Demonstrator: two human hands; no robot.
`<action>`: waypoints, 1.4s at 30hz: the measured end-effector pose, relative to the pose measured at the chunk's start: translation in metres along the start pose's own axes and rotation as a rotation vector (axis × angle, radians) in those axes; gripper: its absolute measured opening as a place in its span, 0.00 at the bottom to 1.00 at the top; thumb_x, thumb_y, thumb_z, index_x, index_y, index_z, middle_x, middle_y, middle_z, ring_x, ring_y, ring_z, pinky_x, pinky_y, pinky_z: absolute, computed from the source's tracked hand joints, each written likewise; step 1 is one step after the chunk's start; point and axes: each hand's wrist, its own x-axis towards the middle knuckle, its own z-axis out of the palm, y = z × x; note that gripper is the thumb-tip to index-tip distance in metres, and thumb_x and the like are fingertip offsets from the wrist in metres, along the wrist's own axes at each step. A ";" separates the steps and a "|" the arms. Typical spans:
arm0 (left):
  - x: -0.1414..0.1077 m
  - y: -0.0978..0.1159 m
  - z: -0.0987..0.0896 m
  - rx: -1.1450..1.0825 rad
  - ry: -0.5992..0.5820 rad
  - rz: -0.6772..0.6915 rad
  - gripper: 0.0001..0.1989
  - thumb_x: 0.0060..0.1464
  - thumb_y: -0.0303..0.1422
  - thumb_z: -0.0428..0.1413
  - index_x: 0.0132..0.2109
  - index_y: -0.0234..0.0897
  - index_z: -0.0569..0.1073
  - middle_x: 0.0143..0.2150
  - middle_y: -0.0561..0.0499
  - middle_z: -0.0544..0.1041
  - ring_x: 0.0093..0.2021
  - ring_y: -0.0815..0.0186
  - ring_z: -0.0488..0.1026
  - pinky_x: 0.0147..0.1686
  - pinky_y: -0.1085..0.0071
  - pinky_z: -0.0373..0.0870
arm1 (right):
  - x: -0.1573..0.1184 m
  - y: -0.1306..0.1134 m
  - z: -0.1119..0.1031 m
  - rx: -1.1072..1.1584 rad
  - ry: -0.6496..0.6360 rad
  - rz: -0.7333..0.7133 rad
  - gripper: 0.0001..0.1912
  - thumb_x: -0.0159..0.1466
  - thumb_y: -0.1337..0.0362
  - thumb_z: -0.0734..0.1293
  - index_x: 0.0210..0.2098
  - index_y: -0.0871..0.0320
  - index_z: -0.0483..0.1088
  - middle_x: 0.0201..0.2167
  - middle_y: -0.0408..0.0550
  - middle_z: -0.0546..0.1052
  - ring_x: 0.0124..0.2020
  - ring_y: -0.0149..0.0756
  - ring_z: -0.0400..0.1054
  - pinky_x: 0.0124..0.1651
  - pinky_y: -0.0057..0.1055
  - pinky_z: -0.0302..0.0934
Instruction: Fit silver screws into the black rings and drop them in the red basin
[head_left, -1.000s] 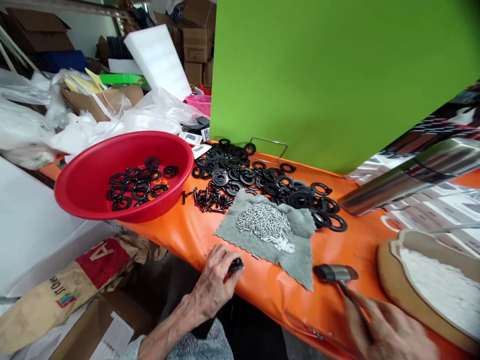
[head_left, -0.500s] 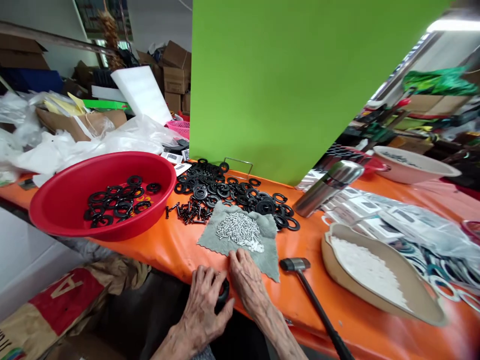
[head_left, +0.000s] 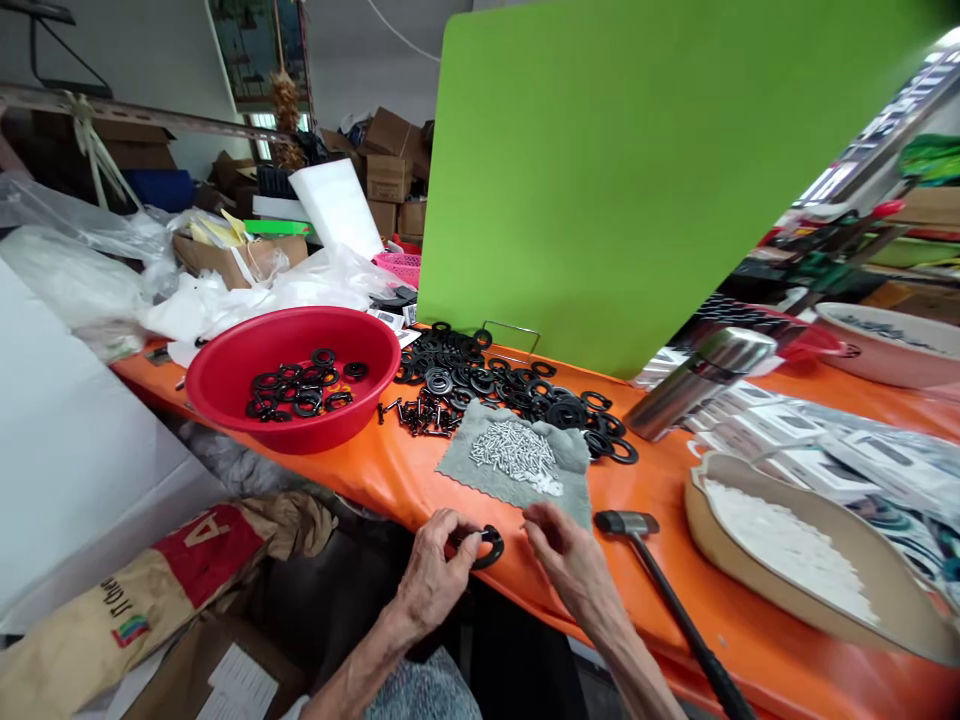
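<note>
Pins [head_left: 514, 450] lie on the cloth [head_left: 465, 467], rings [head_left: 566, 413] behind it. Left stands the basin [head_left: 221, 372]; right, the hammer [head_left: 672, 596], then a dish [head_left: 721, 552] of what may be small pieces [head_left: 791, 545]

1. Your right hand [head_left: 574, 560], on the hammer [head_left: 667, 590] handle a second ago, has let go; the hammer now lies free of it.
2. Half a second ago your hands were side by side; now your right has moved apart from your left hand [head_left: 435, 570].
3. The ring [head_left: 497, 546] in your left, edge-on a second ago, shows its curve.
</note>
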 end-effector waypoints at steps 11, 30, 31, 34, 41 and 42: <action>-0.014 0.017 -0.010 -0.290 -0.113 -0.098 0.08 0.58 0.33 0.53 0.38 0.33 0.73 0.34 0.49 0.77 0.35 0.65 0.73 0.39 0.71 0.70 | -0.054 -0.062 -0.020 0.436 0.010 0.181 0.19 0.58 0.46 0.67 0.33 0.58 0.72 0.23 0.44 0.72 0.22 0.32 0.66 0.26 0.28 0.65; -0.019 0.044 -0.004 0.182 -0.009 0.336 0.06 0.59 0.26 0.51 0.35 0.35 0.71 0.32 0.49 0.73 0.35 0.63 0.69 0.37 0.69 0.67 | -0.070 -0.057 -0.018 0.129 0.140 -0.106 0.10 0.66 0.58 0.61 0.33 0.55 0.70 0.27 0.44 0.77 0.26 0.32 0.73 0.32 0.24 0.67; -0.019 0.044 -0.004 0.203 -0.007 0.358 0.06 0.59 0.26 0.51 0.35 0.35 0.71 0.32 0.49 0.73 0.35 0.63 0.69 0.37 0.68 0.67 | -0.071 -0.057 -0.016 0.117 0.162 -0.135 0.10 0.66 0.58 0.61 0.34 0.55 0.70 0.27 0.44 0.77 0.26 0.32 0.73 0.32 0.23 0.67; -0.019 0.047 -0.003 0.243 -0.018 0.398 0.07 0.60 0.25 0.49 0.36 0.36 0.70 0.32 0.49 0.73 0.35 0.63 0.68 0.38 0.67 0.67 | -0.072 -0.056 -0.015 0.124 0.199 -0.175 0.10 0.66 0.59 0.61 0.32 0.55 0.70 0.26 0.43 0.77 0.25 0.31 0.73 0.29 0.22 0.67; -0.021 0.042 -0.003 0.133 -0.086 0.428 0.06 0.60 0.26 0.49 0.35 0.38 0.69 0.31 0.50 0.73 0.33 0.64 0.70 0.40 0.67 0.67 | -0.066 -0.040 -0.036 0.218 0.016 -0.145 0.15 0.60 0.56 0.67 0.46 0.51 0.74 0.38 0.47 0.80 0.37 0.38 0.76 0.41 0.28 0.71; -0.021 0.041 -0.004 0.119 -0.100 0.425 0.06 0.60 0.27 0.50 0.35 0.38 0.70 0.31 0.50 0.73 0.33 0.64 0.70 0.41 0.67 0.67 | -0.065 -0.038 -0.039 0.222 -0.010 -0.166 0.16 0.59 0.55 0.68 0.46 0.49 0.75 0.39 0.47 0.80 0.38 0.40 0.76 0.41 0.30 0.71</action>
